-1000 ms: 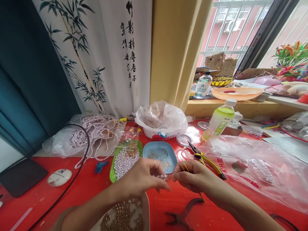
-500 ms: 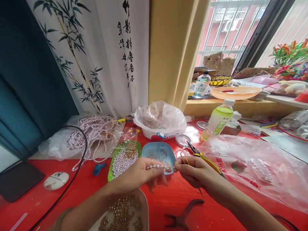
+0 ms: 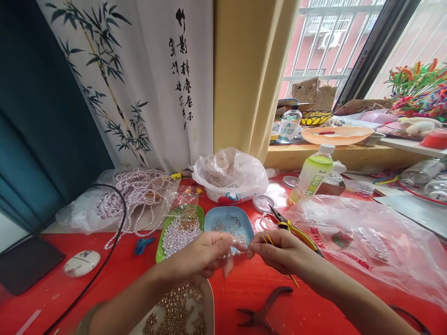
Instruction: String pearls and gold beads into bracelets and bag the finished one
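A short strand of pale pearl beads [image 3: 237, 252] runs between my hands, above the front of the blue tray [image 3: 248, 215]. My left hand [image 3: 206, 253] has its fingers curled around part of the strand, hiding some beads. With thumb and forefinger my right hand [image 3: 279, 249] pinches the strand's right end. A thin yellow stick-like piece [image 3: 294, 280] shows above and below my right hand. Yellow-and-black long-nose pliers [image 3: 303, 238] are just behind that hand; I cannot tell if they touch it. Small metal findings lie in the blue tray.
A green tray [image 3: 159, 251] holds loose pearls, and a pale tray [image 3: 211, 302] holds gold beads. Dark-handled cutters [image 3: 263, 311] lie at the front. Around them are pearl strings [image 3: 136, 190], a white bag [image 3: 230, 174], a drink bottle [image 3: 314, 172], plastic bags [image 3: 391, 218] and a black cable [image 3: 118, 228].
My left hand's fingers have shifted along the strand, and the beads now hang lower, partly beneath that hand. My right hand keeps its pinch. The view has shifted slightly.
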Demonstrator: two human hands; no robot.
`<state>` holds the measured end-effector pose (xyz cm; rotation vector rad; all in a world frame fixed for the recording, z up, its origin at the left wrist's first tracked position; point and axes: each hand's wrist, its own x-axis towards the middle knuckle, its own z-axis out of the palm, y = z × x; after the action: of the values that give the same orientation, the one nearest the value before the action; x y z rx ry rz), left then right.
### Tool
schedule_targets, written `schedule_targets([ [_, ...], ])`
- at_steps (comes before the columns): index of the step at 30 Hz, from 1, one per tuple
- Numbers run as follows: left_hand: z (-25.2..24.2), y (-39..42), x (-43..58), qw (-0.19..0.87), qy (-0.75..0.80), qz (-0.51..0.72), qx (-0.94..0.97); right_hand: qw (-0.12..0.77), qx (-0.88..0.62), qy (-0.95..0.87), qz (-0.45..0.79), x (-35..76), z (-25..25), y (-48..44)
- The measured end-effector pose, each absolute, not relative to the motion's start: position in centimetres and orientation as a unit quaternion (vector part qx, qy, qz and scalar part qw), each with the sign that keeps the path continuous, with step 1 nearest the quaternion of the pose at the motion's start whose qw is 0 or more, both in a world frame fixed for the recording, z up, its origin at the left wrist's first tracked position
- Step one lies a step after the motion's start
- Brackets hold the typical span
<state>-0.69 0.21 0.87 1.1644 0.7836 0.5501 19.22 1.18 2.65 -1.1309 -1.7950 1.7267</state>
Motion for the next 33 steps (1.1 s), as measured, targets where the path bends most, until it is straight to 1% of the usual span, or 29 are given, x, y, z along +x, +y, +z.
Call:
schedule_targets([
  [10,1.01,0.14,-0.47,0.708,0.409,0.233,0.526,0.189,-0.404,-0.660,0.605,19.27,2.75,1.53],
  [20,1.12,-0.18,-0.26,0.687,0.417,0.251,0.539,0.187,-0.398,-0.680,0.587,19.78,2.38,1.93],
  [28,1.71,-0.23,-0.52,0.722,0.366,0.226,0.542,0.206,-0.425,-0.656,0.589,19.67,2.85,1.82],
  [33,1.43,-0.41,-0.33,0.697,0.361,0.230,0.574,0.219,-0.426,-0.660,0.578,19.63,2.62,1.81],
])
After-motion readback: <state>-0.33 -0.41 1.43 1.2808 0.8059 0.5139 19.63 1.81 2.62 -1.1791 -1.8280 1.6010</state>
